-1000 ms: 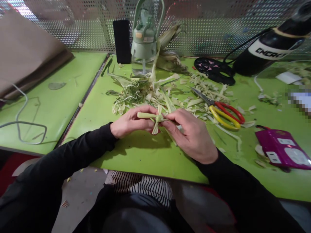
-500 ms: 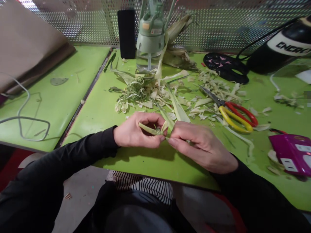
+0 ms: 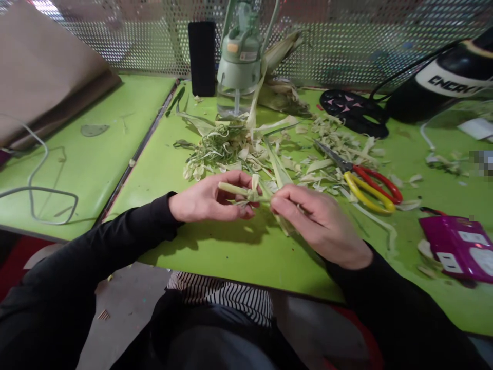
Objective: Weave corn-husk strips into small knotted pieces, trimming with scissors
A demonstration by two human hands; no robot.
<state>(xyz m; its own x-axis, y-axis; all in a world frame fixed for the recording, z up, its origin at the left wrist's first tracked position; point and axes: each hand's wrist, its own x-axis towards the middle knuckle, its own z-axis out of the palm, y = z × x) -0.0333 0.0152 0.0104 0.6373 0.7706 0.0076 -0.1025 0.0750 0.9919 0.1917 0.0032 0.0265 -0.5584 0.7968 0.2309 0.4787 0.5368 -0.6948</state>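
Between my two hands is a pale green piece of corn husk (image 3: pixel 252 195) with a knot or fold at its middle and a stub pointing left. My left hand (image 3: pixel 211 198) curls around its left part, thumb in front and fingers behind. My right hand (image 3: pixel 318 221) is closed on the strips at its right; loose husk ends hang below and the pinched part is hidden. Just beyond the hands, a longer husk strip (image 3: pixel 278 164) leads toward a heap of shredded husk (image 3: pixel 223 144). Scissors (image 3: pixel 365 185) with red and yellow handles lie to the right, tips toward the heap.
At the back stand a green water bottle (image 3: pixel 239 72) and a dark phone (image 3: pixel 202 59), with dry husks (image 3: pixel 283 95) beside them. On the right are a black bottle-shaped object (image 3: pixel 439 82) and a purple packet (image 3: pixel 458 244). A grey cable (image 3: pixel 34 154) and brown paper (image 3: pixel 50 72) lie left.
Both hands have risen slightly. My left fingers have loosened a little around the husk, so its knot shows more. Loose ends now hang below my right hand.
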